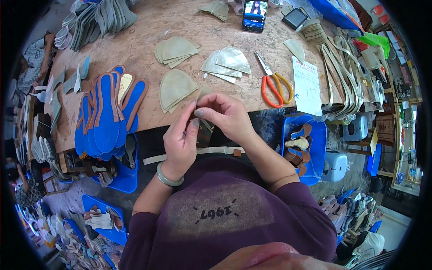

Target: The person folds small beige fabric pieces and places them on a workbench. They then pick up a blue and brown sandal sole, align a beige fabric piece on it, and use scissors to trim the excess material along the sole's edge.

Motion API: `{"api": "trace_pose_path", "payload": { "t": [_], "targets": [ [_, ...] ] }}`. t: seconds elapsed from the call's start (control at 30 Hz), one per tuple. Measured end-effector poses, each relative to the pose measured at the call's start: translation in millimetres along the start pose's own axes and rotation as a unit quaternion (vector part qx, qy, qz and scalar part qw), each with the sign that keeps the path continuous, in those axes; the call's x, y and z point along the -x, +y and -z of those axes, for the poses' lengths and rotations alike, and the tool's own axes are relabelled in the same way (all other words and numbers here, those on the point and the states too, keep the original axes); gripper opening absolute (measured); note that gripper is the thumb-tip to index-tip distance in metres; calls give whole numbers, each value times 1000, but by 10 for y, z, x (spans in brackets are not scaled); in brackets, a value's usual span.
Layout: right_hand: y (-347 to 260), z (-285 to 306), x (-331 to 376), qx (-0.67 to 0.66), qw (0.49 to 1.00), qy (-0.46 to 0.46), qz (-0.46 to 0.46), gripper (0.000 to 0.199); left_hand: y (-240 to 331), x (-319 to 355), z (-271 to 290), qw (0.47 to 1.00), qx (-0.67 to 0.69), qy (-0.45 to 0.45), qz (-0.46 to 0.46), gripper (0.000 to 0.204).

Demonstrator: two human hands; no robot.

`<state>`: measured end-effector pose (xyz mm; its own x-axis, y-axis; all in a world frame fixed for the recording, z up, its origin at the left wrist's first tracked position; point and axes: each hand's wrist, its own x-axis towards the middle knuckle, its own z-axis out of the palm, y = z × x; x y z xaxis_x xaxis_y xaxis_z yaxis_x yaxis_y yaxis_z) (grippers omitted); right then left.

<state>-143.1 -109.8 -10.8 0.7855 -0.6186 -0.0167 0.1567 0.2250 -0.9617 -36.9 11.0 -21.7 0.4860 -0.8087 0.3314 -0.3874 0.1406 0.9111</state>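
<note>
My left hand [181, 140], with a pale green bangle at the wrist, and my right hand [225, 114] meet at the near edge of the wooden table [148, 31]. Together they pinch a small brown shoe piece [204, 133], partly hidden by the fingers, with a beige tip showing above them. A beige strap [211, 151] lies across my lap just below. Just left of my hands, on the table, lies a stack of beige rounded pieces [174, 88].
Blue insoles [107, 112] are piled at the left table edge. Orange-handled scissors [272, 81], more beige pieces [227, 63], a phone [254, 14], a paper sheet [307, 85] and beige straps [342, 72] lie on the table. Blue trays [319, 148] with shoe parts stand around me.
</note>
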Motion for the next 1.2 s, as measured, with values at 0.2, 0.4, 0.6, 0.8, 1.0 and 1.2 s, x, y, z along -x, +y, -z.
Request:
{"api": "trace_pose_path", "payload": {
  "t": [0.2,0.4,0.6,0.8,1.0,1.2],
  "targets": [
    [34,150,104,20,999,26,-27,18,83,-61,-120,994,-94,-20,-52,33],
    [32,199,166,56,997,39,-32,18,71,-87,-173,983,-155,-31,-96,34],
    [5,207,170,80,996,30,-27,16,95,-45,-166,995,-91,-43,-27,31],
    [51,156,200,164,984,50,55,11,125,-51,-184,975,187,-12,117,24],
    [-21,116,231,202,976,43,64,6,7,-47,-121,994,46,-22,98,21],
    [80,161,220,118,992,36,-2,6,-68,-88,-187,965,208,6,159,22]
  ]
}}
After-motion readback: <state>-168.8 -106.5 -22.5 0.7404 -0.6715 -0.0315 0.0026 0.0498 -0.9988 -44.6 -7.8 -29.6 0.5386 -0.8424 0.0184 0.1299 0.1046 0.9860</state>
